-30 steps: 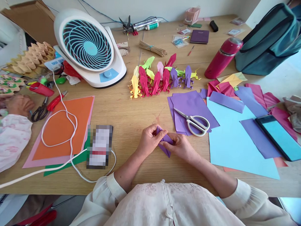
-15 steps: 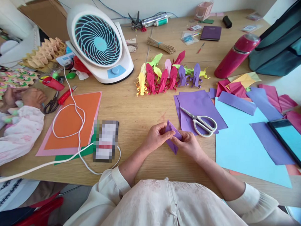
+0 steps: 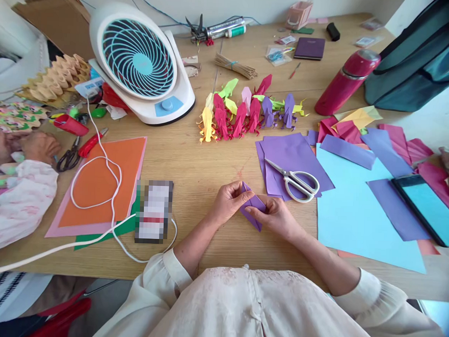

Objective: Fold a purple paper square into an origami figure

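A folded piece of purple origami paper (image 3: 252,219) is pinched between my two hands, just above the table near its front edge. My left hand (image 3: 228,202) grips its upper left part, thumb on top. On the right side, my right hand (image 3: 278,217) holds it between thumb and fingers; those fingers are partly hidden under the paper. White-handled scissors (image 3: 301,186) lie on a stack of purple paper sheets (image 3: 287,148) beyond my right hand. Several folded paper figures (image 3: 239,119) in red, purple, yellow and green stand farther back.
A fan (image 3: 143,62) stands at the back left, and a phone (image 3: 154,213) with a white cable lies left of my hands. Orange paper (image 3: 102,189), light-blue paper (image 3: 355,217) and a red flask (image 3: 347,82) are around. A co-worker's hands (image 3: 37,145) are at far left.
The view has shifted slightly, so most things sit a little farther left. Both hands still hold the purple paper; my right thumb has moved slightly along it.
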The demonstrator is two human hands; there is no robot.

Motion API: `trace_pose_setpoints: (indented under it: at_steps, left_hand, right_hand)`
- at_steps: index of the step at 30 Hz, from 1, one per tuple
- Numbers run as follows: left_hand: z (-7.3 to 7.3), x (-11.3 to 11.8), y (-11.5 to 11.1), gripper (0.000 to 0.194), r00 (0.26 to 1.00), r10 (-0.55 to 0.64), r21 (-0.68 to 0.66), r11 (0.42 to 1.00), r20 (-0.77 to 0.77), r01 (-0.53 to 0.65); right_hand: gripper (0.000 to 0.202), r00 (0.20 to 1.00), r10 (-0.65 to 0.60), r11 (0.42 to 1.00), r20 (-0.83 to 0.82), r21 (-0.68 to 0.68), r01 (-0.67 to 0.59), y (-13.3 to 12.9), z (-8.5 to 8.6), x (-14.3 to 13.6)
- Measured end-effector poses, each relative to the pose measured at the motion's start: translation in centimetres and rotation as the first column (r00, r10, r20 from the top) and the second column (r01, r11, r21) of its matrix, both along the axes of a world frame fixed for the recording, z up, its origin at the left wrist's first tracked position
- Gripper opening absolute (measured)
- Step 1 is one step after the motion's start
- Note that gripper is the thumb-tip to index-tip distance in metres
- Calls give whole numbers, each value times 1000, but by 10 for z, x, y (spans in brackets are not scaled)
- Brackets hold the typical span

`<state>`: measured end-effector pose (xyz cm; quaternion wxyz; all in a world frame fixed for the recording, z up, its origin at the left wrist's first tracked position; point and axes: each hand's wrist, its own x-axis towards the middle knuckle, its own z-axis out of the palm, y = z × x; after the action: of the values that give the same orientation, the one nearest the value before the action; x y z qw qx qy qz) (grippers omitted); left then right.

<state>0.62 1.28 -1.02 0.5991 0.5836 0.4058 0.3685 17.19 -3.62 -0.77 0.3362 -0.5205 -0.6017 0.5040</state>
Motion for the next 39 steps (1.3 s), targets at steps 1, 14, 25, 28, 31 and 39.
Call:
trace_pose_setpoints:
  at_steps: [1, 14, 25, 28, 31, 39]
  left_hand:
    - [2, 0, 0, 48, 1000, 8, 7, 1000, 6, -8]
    - [11, -3, -1, 41, 998, 61, 19, 998, 25, -61]
    - [5, -2, -3, 41, 998, -46, 28, 999, -50, 47]
    - [4, 1, -5, 36, 998, -24, 94, 995, -62, 30]
    - [3, 0, -4, 35, 994, -35, 149, 988, -99, 50]
    - [7, -4, -2, 33, 979, -52, 340, 933, -195, 118]
  right_hand:
    - [38, 1000, 8, 1000, 11, 22, -8, 0, 1, 0]
    - [34, 991, 88, 993, 103, 72, -96, -4, -3, 1]
    - [50, 932, -235, 969, -274, -136, 205, 6, -1, -1]
    - [49, 910, -255, 966, -326, -125, 226, 5, -4, 0]
    - [47, 907, -256, 966, -334, -111, 232, 5, -5, 0]
    - [42, 894, -251, 968, -372, -106, 227, 8, 0, 2]
